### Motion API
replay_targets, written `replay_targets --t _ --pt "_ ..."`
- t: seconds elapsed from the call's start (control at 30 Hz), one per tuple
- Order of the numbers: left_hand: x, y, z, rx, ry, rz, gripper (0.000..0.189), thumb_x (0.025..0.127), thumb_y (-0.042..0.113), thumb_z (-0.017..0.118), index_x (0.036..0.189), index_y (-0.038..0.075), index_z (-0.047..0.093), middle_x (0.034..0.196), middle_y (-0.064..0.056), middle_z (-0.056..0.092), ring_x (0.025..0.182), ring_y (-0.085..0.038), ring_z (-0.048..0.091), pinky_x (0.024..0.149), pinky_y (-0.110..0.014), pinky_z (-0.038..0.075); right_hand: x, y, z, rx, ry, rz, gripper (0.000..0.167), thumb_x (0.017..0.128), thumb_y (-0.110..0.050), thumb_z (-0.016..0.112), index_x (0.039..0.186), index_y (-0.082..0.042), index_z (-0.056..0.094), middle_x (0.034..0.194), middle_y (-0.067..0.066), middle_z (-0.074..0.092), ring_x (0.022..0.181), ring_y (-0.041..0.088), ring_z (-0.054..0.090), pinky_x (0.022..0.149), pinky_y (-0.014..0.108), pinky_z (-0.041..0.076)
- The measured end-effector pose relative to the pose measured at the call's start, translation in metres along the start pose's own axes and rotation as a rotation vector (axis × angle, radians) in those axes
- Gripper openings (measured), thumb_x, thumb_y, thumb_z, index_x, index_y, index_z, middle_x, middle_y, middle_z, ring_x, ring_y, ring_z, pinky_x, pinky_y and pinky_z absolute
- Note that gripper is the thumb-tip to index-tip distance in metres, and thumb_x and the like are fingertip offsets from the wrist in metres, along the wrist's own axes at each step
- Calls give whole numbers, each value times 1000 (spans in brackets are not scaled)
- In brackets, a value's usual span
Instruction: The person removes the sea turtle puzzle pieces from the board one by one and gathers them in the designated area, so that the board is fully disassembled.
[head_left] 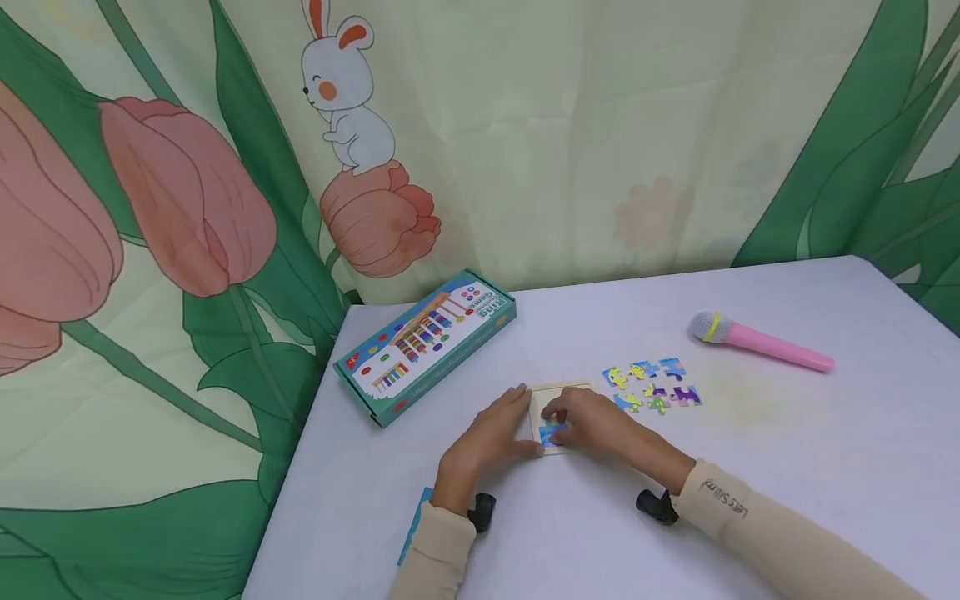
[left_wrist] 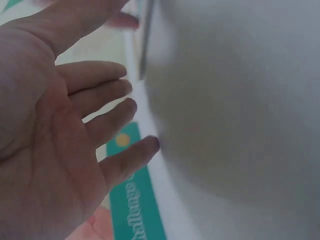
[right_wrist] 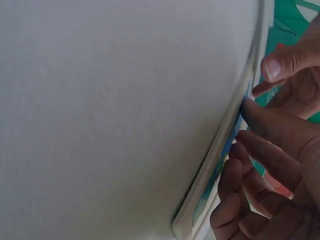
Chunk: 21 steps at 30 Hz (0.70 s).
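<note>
A shallow wooden puzzle tray (head_left: 550,392) lies on the table, with blue puzzle pieces (head_left: 551,436) in its near part. My left hand (head_left: 487,442) rests at the tray's left side, fingers extended towards the far corner and thumb by the near one. In the left wrist view its fingers are straight and spread. Over the tray, my right hand (head_left: 596,421) has its thumb and curled index finger at a blue puzzle piece; the right wrist view shows those fingertips right at the blue surface (right_wrist: 231,142). That hand hides the tray's right part.
Several loose puzzle pieces (head_left: 684,395) lie right of the tray. A pink toy microphone (head_left: 776,346) is farther right. At the back left sits a green game box (head_left: 427,346). A flat blue item (head_left: 414,527) shows beside my left sleeve. A printed curtain (head_left: 570,150) hangs behind the table.
</note>
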<state>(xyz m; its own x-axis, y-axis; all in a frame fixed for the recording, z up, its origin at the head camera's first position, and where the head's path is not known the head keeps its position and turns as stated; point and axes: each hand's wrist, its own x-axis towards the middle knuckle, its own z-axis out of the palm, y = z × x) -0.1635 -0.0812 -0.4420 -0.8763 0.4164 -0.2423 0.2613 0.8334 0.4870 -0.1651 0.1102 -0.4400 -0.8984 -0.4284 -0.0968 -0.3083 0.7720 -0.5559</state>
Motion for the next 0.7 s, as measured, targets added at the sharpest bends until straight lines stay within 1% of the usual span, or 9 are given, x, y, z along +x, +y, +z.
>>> replay_targets --t 0.07,0.13,0.2,0.27,0.43,0.57,0.7 --pt "1 2 3 38 -4 -2 87 87 32 84 158 8 39 166 -4 31 153 -22 26 120 -47 29 -1 -1 3 -7 8 -22 28 82 -5 86 108 -6 77 92 0 66 86 16 61 81 34 54" --pt "1 3 5 56 1 -12 86 86 32 85 158 9 41 166 -3 32 152 -22 28 120 -47 29 -1 -2 5 5 12 -29 27 82 -4 86 107 -5 76 93 0 65 87 16 60 83 35 54" --pt "0 4 5 60 7 -20 86 86 31 85 157 9 43 165 -3 33 152 -22 30 120 -47 29 -1 -3 6 24 10 -34 26 83 -2 85 106 -4 74 94 1 64 88 17 59 85 37 53" --pt "-1 4 6 42 4 -29 85 86 30 85 157 10 43 165 -3 33 152 -22 30 120 -47 28 -1 -4 7 49 2 -27 27 83 -1 84 106 -4 71 94 1 63 88 18 58 85 38 53" --pt "-3 6 7 12 4 -33 84 86 28 85 157 10 43 165 -3 34 152 -22 30 121 -48 26 0 -3 7 79 -10 -3 28 82 1 84 105 -4 68 90 0 62 85 16 57 82 35 53" --pt "-1 7 6 29 10 -28 84 86 29 85 156 10 44 165 -3 34 151 -21 30 121 -46 26 -1 -4 6 80 -2 8 28 81 2 84 104 -3 68 89 0 63 82 15 57 79 33 53" --pt "1 7 6 44 11 -22 84 87 30 84 157 10 43 165 -3 33 152 -20 29 122 -46 25 -2 -5 5 105 22 3 29 81 4 84 105 -3 69 90 0 64 79 14 57 76 32 53"
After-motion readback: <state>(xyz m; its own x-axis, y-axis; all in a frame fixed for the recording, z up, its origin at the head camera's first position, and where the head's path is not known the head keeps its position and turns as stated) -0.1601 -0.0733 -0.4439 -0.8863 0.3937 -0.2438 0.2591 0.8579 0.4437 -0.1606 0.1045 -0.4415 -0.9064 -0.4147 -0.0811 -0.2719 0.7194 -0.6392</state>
